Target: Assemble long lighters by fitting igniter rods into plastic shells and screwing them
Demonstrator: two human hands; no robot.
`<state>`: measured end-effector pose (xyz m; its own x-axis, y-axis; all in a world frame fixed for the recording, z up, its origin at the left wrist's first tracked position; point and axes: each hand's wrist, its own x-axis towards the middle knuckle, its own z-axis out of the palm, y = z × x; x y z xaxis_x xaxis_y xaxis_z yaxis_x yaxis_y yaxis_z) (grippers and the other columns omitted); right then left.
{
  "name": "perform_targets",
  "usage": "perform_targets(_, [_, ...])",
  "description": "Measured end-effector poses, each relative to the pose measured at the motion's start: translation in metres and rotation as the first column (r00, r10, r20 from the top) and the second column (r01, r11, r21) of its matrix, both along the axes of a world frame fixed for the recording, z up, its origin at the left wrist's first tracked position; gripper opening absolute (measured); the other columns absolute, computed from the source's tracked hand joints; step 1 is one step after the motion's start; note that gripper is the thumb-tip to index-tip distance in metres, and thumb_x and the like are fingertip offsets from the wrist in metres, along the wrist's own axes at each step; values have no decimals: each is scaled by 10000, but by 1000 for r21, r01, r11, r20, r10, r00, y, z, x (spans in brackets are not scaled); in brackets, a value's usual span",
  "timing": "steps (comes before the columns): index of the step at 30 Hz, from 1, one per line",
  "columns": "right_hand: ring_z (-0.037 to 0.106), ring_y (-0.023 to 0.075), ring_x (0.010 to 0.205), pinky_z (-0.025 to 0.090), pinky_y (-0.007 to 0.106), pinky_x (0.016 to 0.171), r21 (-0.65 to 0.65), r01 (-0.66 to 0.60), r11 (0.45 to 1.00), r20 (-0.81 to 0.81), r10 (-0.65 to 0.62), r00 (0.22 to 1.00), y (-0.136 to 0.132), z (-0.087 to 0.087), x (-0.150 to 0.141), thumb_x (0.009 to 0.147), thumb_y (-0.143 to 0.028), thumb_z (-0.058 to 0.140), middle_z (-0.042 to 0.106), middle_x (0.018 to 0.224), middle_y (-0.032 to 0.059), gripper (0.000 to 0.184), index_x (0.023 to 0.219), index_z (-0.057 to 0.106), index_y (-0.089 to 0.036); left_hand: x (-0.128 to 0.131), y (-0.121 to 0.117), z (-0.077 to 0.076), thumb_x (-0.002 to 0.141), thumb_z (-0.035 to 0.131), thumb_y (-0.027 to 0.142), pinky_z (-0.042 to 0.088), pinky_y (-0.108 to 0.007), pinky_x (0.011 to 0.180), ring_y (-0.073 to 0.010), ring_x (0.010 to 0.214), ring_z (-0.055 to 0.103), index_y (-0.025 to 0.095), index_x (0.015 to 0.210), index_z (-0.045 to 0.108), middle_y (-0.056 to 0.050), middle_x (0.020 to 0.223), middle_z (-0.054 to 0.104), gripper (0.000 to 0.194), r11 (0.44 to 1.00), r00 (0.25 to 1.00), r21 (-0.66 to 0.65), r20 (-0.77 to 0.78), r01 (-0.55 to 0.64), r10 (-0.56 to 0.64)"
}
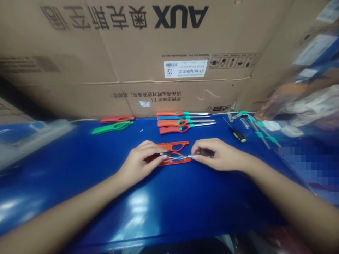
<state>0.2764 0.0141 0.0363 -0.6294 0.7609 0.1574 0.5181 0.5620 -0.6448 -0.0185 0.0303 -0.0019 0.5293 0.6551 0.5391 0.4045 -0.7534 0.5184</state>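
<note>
My left hand [141, 159] is closed in a pinch on a small black part with a pale end [164, 153]. Thin white and bluish wires [176, 157] stretch from it toward my right hand [218, 154]. That hand pinches a thin dark rod with a shiny metal end [189, 156], where the wires seem to run in. Below and behind the wires lie two orange lighter shell halves, the far half [172, 145] and the near half [181, 162]. Both have a trigger loop opening. My left fingers partly hide the near half.
Several assembled long lighters [173, 129] lie behind my hands. Red [116, 120] and green [111, 128] lighter handles rest farther left. On the right are a black-yellow screwdriver [237, 133] and metal rods with teal ends [262, 132]. A large cardboard box [137, 70] borders the blue table [159, 204].
</note>
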Motion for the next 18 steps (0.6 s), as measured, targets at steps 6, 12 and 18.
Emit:
perform_targets(6, [534, 109, 702, 414, 242, 657, 35, -29, 999, 84, 26, 996, 2, -2, 3, 950, -287, 605, 636, 814, -8, 115, 912, 655, -190, -1, 2, -1, 908, 715, 216, 548, -326, 833, -191, 921, 677, 193, 1084, 769, -52, 991, 790, 185, 1000, 999, 20, -22, 24, -24])
perform_targets(12, [526, 113, 699, 407, 247, 649, 30, -11, 999, 108, 7, 994, 3, -2, 6, 944, -277, 606, 633, 821, -10, 91, 926, 643, -196, 0, 1, 0, 917, 698, 199, 551, -328, 835, -193, 927, 674, 183, 1117, 762, -65, 1001, 788, 211, 999, 999, 12, -12, 52, -52])
perform_targets(18, [543, 130, 752, 412, 262, 692, 68, 4, 998, 116, -12, 993, 2, -3, 4, 950, -286, 598, 639, 864, 5, 94, 927, 621, -199, 2, -1, 4, 910, 687, 184, 554, -329, 806, -193, 893, 676, 203, 1126, 759, -67, 982, 786, 228, 998, 998, 20, 22, 63, -64])
